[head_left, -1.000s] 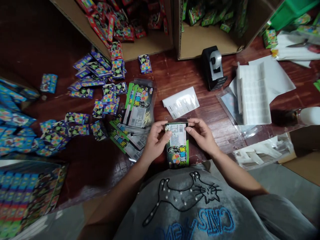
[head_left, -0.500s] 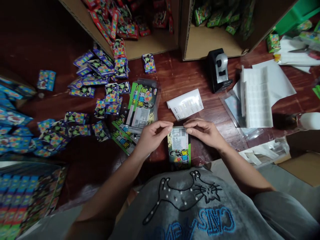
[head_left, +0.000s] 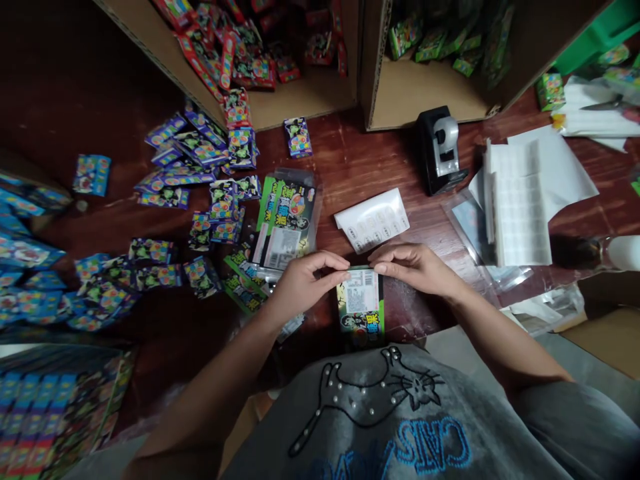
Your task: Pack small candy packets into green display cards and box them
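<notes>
A black and green printed packet (head_left: pixel 361 313) with a white barcode label lies in front of my body at the table's near edge. My left hand (head_left: pixel 320 280) pinches its far left corner between thumb and fingers. At the far right corner, my right hand (head_left: pixel 407 267) grips the same edge, its fingers curled over the thumb. Just beyond the hands is a white sheet of oval stickers (head_left: pixel 373 220). Similar packets in clear plastic (head_left: pixel 287 213) lie overlapping to the left of my left hand.
Small purple candy boxes (head_left: pixel 193 150) are scattered at the left. Cardboard cartons hold red boxes (head_left: pixel 250 57) and green boxes (head_left: pixel 430 43) at the back. A black tape dispenser (head_left: pixel 435 153), white label sheets (head_left: pixel 520 207) and a dark bottle with white cap (head_left: pixel 623 253) stand or lie at the right.
The whole view has shifted slightly, so the table things appear lower. Both hands keep their grip on the packet's far edge, with little change in the fingers.
</notes>
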Tool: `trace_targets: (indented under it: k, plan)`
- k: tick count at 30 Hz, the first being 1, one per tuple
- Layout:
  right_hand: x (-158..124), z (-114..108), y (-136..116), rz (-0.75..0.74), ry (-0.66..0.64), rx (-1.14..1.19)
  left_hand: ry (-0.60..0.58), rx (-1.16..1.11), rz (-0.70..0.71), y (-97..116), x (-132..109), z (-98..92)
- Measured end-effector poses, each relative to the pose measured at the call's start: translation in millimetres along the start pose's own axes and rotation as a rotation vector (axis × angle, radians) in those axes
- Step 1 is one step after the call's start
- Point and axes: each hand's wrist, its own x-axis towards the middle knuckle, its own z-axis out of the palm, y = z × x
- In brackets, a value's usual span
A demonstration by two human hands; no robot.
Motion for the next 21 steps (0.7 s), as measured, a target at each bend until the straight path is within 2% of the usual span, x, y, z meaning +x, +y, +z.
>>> trace_targets:
  k: [3,5,9,12,15,18,21]
  plan:
    - [19.7,-26.0,0.6,-0.214,0.083,-0.366,0.061,0.353,0.114,-6.4,6.2,-0.9]
    - [41.7,-48.0,5.9,-0.281,0.130,-0.577,0.105,0.529,0.189,-6.5,14.8,-0.9]
    - [85.8,-77.8,22.9,-0.246,0.001,-0.740,0.238,0.592,0.268,0.0,47.0,5.2]
    - [99.2,-80.4,27.2,-0.228,-0.010,-0.648,0.223,0.538,0.238,1.4,77.6,9.6]
    - [91.3,-78.3,21.3,-0.200,0.035,-0.429,0.130,0.294,0.079,-1.4,98.1,2.6]
    - [75.7,-76.3,13.1,-0.088,0.059,-0.183,0.054,-0.004,-0.025,-0.6,105.1,-11.1]
    - [66.7,-67.9,8.4,-0.020,0.189,0.023,0.058,-0.127,-0.017,5.6,106.5,-14.9]
